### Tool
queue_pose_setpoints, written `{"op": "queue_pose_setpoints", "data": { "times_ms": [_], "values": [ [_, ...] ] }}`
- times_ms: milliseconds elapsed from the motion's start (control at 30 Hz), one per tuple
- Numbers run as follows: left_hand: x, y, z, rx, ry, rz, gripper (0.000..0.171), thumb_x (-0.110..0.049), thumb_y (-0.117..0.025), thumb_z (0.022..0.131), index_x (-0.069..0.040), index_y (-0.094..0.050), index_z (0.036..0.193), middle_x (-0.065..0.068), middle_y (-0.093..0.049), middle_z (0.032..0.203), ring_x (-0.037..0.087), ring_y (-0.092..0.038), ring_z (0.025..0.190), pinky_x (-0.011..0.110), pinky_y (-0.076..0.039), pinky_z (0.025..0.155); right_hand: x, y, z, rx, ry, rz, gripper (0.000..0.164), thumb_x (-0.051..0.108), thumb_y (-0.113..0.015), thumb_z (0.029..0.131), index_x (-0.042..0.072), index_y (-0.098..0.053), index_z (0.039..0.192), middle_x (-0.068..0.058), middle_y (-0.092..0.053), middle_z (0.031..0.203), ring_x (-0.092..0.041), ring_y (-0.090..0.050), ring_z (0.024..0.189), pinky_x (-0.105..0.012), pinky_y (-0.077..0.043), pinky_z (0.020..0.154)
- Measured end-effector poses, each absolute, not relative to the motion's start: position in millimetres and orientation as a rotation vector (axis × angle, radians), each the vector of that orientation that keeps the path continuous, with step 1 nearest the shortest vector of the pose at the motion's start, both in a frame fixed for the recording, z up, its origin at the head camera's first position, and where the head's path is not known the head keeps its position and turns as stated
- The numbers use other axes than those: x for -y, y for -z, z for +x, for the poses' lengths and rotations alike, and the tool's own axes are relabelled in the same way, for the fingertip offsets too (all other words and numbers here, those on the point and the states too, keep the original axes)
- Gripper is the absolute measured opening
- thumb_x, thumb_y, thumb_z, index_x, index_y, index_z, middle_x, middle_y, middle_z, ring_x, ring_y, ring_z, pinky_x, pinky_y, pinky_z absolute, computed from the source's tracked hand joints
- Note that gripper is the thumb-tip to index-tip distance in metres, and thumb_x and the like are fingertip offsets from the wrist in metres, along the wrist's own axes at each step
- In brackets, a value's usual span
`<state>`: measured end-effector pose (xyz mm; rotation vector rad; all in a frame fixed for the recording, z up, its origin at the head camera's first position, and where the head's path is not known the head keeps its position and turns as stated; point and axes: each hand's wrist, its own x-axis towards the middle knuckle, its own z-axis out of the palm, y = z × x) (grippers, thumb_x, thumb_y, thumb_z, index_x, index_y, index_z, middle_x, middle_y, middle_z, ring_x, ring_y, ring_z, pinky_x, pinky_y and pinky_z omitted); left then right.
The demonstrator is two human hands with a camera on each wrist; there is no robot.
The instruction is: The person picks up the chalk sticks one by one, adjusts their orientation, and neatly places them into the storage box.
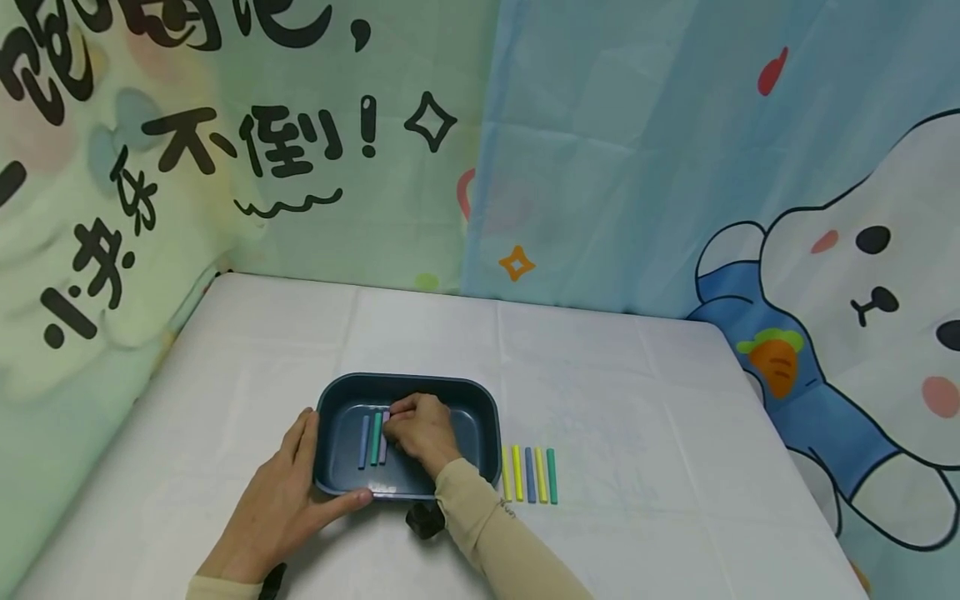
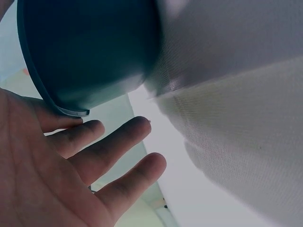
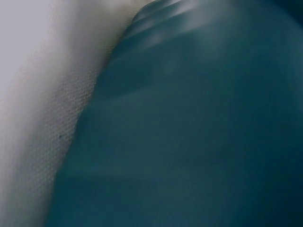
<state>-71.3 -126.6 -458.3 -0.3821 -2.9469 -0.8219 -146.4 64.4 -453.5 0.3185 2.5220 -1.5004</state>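
Observation:
A dark blue tray [image 1: 480,408] stands on the white table. Inside it, a blue chalk stick [image 1: 363,442], a green chalk stick [image 1: 377,439] and a purple chalk stick [image 1: 383,450] lie side by side. My right hand [image 1: 424,429] reaches into the tray with curled fingers and pinches the purple stick near its far end. My left hand [image 1: 281,492] touches the tray's left side with its fingers, the thumb lying along the front rim. In the left wrist view, the left hand's fingers [image 2: 111,146] are spread and nearly straight beside the tray [image 2: 90,52].
Right of the tray, several chalk sticks in yellow, blue and green [image 1: 552,477] lie in a row on the white cloth [image 1: 660,467]. A small black object [image 1: 425,521] shows by the right sleeve. Printed curtains [image 1: 600,167] hang behind the table.

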Motion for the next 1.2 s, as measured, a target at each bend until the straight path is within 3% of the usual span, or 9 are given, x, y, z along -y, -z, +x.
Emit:
{"op": "queue_pose_setpoints", "data": {
  "times_ms": [400, 967, 1200],
  "values": [
    [127.4, 459.7, -72.0, 2.943, 0.829, -0.38, 0.124, -0.078, -0.066, 0.079, 0.009, -0.023, 0.157, 0.028, -0.028, 0.159, 0.046, -0.051, 0.13, 0.056, -0.048, 0.1, -65.5, 452.8, -146.6, -2.486, 1.557, 0.308, 0.021, -0.002, -0.077, 0.076, 0.001, -0.074, 0.096, -0.002, -0.07, 0.076, -0.013, -0.063, 0.059, -0.026, -0.054, 0.056],
    [126.2, 460.7, -72.8, 2.995, 0.818, -0.341, 0.129, -0.084, -0.061, 0.077, 0.009, -0.021, 0.157, 0.028, -0.026, 0.161, 0.046, -0.046, 0.135, 0.056, -0.045, 0.103, -86.9, 440.5, -130.7, -2.375, 1.682, 0.214, 0.031, 0.009, -0.077, 0.081, 0.0, -0.072, 0.111, -0.004, -0.071, 0.092, -0.014, -0.065, 0.071, -0.028, -0.056, 0.065],
    [125.0, 460.2, -72.9, 3.002, 0.79, -0.325, 0.13, -0.085, -0.061, 0.076, 0.009, -0.022, 0.157, 0.028, -0.026, 0.161, 0.045, -0.047, 0.134, 0.057, -0.045, 0.103, -100.5, 431.6, -123.5, -2.387, 1.713, 0.181, 0.036, 0.013, -0.08, 0.082, 0.002, -0.072, 0.115, -0.004, -0.071, 0.096, -0.022, -0.07, 0.076, -0.036, -0.059, 0.072]
  ]
}}
